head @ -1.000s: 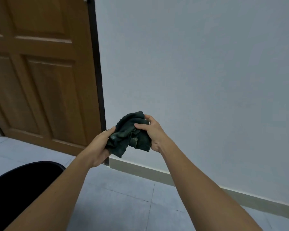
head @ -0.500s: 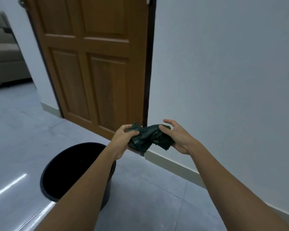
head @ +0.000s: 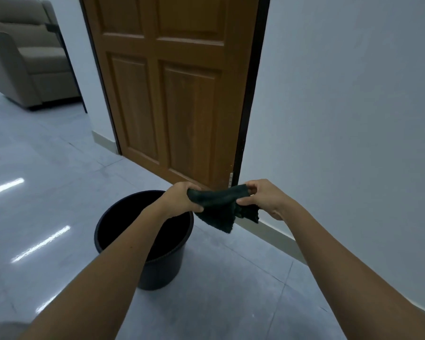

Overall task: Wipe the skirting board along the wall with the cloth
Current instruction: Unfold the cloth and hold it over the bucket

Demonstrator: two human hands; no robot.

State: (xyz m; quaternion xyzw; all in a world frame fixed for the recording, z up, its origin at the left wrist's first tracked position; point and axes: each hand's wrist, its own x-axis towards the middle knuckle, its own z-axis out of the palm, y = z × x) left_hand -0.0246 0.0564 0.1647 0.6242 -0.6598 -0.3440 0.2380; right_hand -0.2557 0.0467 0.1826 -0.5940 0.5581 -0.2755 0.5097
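A dark green cloth hangs stretched between both hands at waist height. My left hand grips its left end in a closed fist. Its right end is pinched between thumb and fingers of my right hand. Below and behind the cloth, the beige skirting board runs along the foot of the white wall toward the lower right. The cloth is above the board and apart from it.
A black bucket stands on the grey tiled floor under my left forearm. A brown wooden door with a dark frame is straight ahead. A beige armchair sits at far left.
The view has swung left and down, bringing the bucket, door and armchair into sight. My hands have pulled apart, spreading the bunched cloth out between them.
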